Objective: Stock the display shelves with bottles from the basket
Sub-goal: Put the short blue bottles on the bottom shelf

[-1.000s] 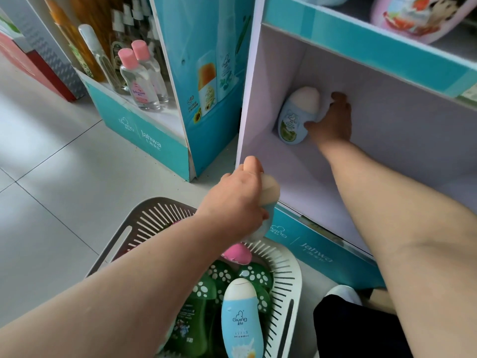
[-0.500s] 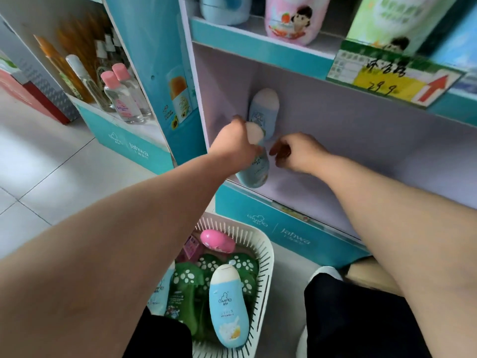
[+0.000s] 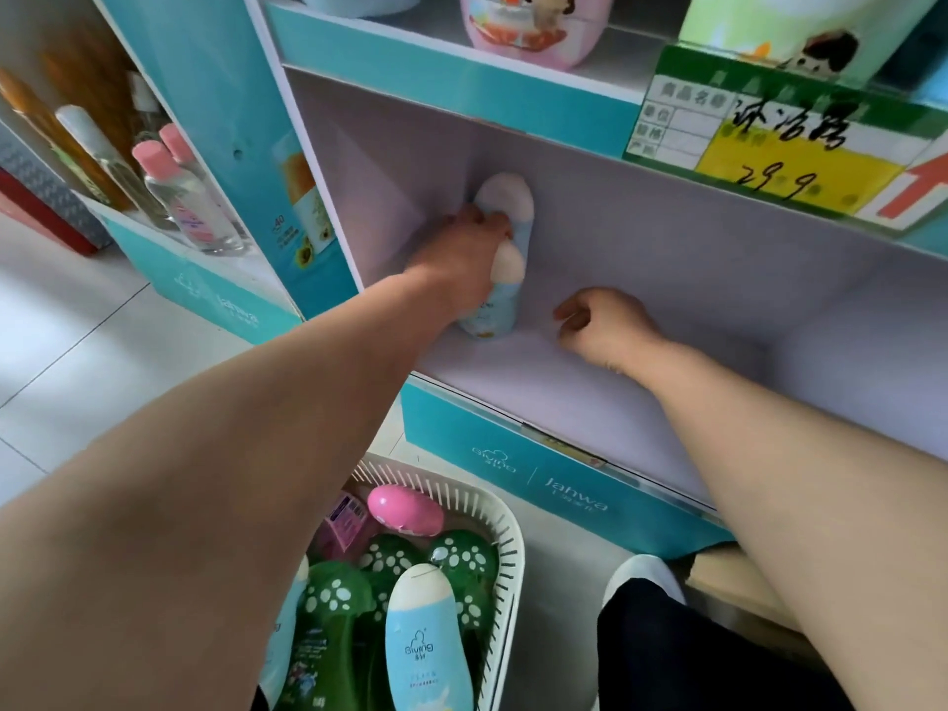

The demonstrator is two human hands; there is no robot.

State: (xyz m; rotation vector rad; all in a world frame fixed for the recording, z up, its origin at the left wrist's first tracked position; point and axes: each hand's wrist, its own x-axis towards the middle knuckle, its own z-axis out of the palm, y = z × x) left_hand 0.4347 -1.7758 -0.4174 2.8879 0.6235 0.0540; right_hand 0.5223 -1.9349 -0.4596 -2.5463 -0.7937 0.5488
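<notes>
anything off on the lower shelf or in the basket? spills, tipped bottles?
Nothing stands out. On the shelf, the front bottle, held in the left grip, and the back bottle behind it both look upright in the corner. No spill shows. Bottles in the basket lie piled, none visibly damaged.

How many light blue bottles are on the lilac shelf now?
2. The back bottle stands in the corner; the front bottle is just before it, gripped by the left hand. The hand may hide another.
</notes>
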